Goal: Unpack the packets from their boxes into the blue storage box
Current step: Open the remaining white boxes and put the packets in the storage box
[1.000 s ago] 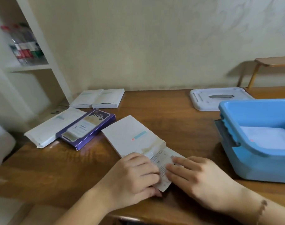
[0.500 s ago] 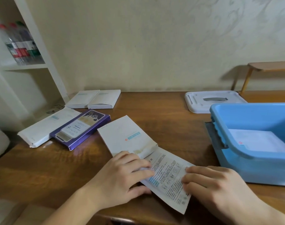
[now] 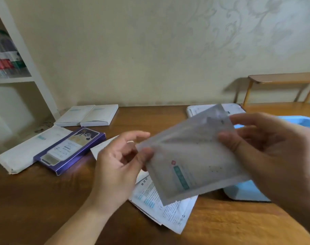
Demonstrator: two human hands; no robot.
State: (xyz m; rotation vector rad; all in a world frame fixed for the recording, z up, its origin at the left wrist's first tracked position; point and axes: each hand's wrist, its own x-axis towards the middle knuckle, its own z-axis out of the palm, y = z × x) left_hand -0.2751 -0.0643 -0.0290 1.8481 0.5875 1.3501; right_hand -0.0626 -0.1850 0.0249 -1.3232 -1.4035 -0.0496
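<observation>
Nothing here reads clearly: the grey foil packet point(image 3: 191, 156) shows a blurred teal band and red mark; the printed paper leaflet point(image 3: 168, 211) is illegible.

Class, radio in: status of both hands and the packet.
Right hand and left hand pinch packet, lifted off table. Blue storage box beyond right hand. Nothing in between.
</observation>
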